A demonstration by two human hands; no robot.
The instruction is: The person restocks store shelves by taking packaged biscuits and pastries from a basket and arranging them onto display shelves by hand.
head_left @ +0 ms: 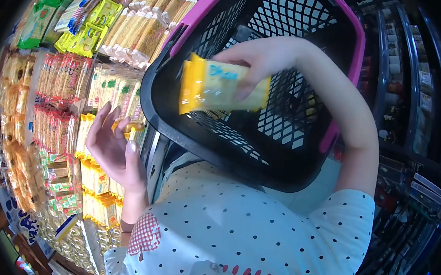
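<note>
My right hand (259, 63) grips a yellow-ended snack packet (219, 89) with a clear middle and blue lettering. Hand and packet are over the open top of a black shopping basket (158, 118) with pink handles. My left hand (112, 148) is raised beside the shelf, its fingers apart and slightly curled, with nothing in them. Close behind it are rows of yellow-wrapped packets (95, 177) that look like the held one. Part of the basket's inside is hidden by my right hand and arm.
Left of me, shelf bins hold red-wrapped packets (57, 126), green-yellow packets (87, 39), long pale wrapped bars (135, 37) and brown baked snacks (16, 169). Dark shelves (402, 94) with small goods stand on the right. The basket lies close against my body.
</note>
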